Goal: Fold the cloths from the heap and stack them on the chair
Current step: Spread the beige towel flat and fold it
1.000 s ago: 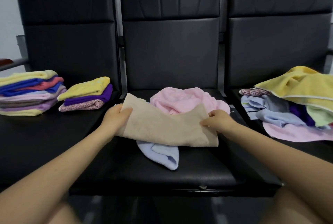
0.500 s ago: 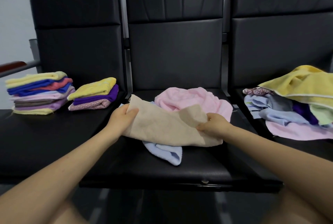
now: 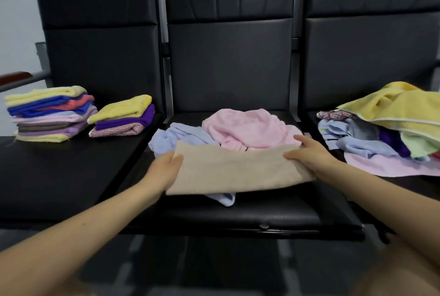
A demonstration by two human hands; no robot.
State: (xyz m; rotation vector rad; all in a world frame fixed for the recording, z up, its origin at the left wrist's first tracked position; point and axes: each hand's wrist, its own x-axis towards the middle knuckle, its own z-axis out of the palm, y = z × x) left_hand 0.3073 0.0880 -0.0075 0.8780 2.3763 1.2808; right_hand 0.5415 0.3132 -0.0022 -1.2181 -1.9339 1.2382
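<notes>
- Since the earlier frame, your beige cloth [image 3: 234, 169] now lies as a flat folded band; both hands have shifted to its ends.
- Your left hand [image 3: 164, 170] grips the left end, fingers curled around the edge.
- Your right hand [image 3: 309, 155] grips the right end, fingers over the fold.
- Cloth sits on the middle chair [image 3: 238, 212], over pink cloth [image 3: 247, 129] and blue cloth [image 3: 176, 137].
- Heap [image 3: 385, 129] on the right chair; folded stacks [image 3: 51, 115] on the left.

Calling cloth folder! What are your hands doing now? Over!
Left hand and right hand each grip an end of the beige cloth. Cloth half-folded over the pink cloth and blue cloth. Nothing blocking.
</notes>
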